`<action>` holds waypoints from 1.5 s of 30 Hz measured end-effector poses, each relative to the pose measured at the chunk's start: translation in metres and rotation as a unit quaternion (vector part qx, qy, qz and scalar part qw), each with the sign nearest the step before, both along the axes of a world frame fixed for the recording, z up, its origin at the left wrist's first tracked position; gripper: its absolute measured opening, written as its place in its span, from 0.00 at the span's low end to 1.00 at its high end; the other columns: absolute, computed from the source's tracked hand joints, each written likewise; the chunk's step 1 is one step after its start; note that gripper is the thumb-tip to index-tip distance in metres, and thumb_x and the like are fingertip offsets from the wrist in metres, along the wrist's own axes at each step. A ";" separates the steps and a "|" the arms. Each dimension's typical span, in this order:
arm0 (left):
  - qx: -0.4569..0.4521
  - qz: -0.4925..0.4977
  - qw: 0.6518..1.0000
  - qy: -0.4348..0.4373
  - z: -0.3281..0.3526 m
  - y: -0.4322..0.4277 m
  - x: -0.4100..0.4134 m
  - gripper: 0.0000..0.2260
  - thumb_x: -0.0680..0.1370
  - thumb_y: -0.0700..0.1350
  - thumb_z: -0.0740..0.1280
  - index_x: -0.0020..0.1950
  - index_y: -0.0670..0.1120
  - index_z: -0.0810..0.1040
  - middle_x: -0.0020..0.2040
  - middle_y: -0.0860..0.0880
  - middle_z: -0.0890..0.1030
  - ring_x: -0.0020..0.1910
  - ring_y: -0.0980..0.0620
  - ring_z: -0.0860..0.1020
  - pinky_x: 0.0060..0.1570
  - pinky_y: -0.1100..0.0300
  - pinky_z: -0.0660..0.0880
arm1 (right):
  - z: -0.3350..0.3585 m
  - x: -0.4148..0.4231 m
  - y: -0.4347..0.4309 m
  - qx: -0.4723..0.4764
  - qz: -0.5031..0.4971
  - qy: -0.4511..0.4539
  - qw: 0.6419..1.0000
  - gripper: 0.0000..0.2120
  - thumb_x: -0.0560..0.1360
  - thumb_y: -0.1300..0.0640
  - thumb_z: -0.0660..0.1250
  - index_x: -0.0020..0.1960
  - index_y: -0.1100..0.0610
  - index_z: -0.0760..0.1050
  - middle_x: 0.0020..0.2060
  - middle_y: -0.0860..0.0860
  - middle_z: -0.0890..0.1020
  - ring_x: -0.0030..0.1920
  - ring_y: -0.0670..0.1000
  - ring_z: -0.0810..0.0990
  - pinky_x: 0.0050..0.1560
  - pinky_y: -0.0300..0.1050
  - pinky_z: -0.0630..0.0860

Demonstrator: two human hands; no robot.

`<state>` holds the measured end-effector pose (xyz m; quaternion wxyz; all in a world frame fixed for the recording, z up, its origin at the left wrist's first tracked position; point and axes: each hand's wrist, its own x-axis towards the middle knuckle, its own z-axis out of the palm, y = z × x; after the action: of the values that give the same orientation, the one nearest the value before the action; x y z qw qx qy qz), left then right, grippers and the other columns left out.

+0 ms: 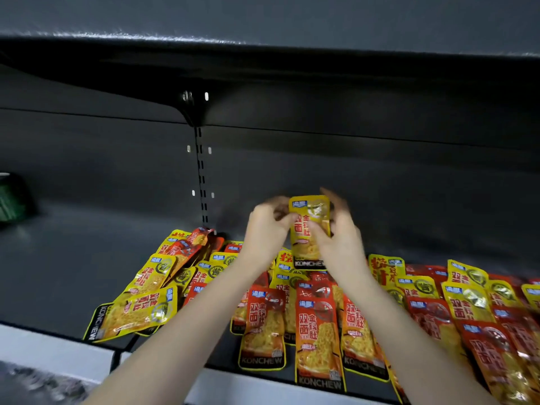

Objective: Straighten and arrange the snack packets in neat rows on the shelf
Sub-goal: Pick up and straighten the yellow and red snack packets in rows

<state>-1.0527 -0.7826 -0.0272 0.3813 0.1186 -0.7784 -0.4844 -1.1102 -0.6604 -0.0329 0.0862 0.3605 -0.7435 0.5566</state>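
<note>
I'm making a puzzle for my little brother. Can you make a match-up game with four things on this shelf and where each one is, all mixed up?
Things:
1. upright yellow foil snack packet
2. sideways yellow foil snack packet
3. long orange-red foil snack packet
4. blurry dark green object

Places:
A. far left of the dark grey metal shelf, away from the packets
B. front middle of the pile, reaching the shelf's front edge
C. held above the pile by the left hand and right hand
D. left end of the pile, near the front edge

Pairs: 1-C, 2-D, 3-B, 4-A

Shop: gondola shelf [73, 273], branded snack packets [318, 331].
</note>
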 end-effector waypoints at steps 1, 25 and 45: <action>0.000 0.009 1.000 -0.010 -0.002 -0.005 0.004 0.07 0.75 0.38 0.68 0.53 0.42 0.80 0.48 0.48 0.83 0.49 0.52 0.81 0.55 0.52 0.77 | -0.002 0.003 -0.006 0.008 0.005 -0.001 1.000 0.25 0.76 0.58 0.67 0.69 0.45 0.63 0.53 0.45 0.77 0.52 0.44 0.77 0.52 0.38 0.75; -0.400 0.105 0.859 -0.300 -0.093 -0.003 0.058 0.17 0.79 0.55 0.57 0.58 0.46 0.76 0.58 0.49 0.75 0.62 0.46 0.69 0.60 0.50 0.66 | -0.050 0.015 -0.023 -0.021 -0.044 -0.057 0.997 0.18 0.76 0.60 0.66 0.59 0.47 0.62 0.43 0.49 0.76 0.33 0.45 0.75 0.28 0.35 0.69; -0.337 0.019 0.886 -0.317 -0.074 -0.016 0.070 0.14 0.76 0.59 0.62 0.54 0.51 0.73 0.57 0.52 0.73 0.60 0.51 0.66 0.62 0.55 0.66 | -0.055 0.023 -0.016 0.252 -0.014 0.010 0.968 0.15 0.76 0.55 0.67 0.61 0.55 0.74 0.49 0.50 0.78 0.48 0.49 0.78 0.48 0.40 0.73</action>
<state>-0.9830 -0.7988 -0.1017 0.1402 0.1453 -0.9717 -0.1224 -1.0867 -0.6761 -0.0877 0.0079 0.3652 -0.8641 0.3463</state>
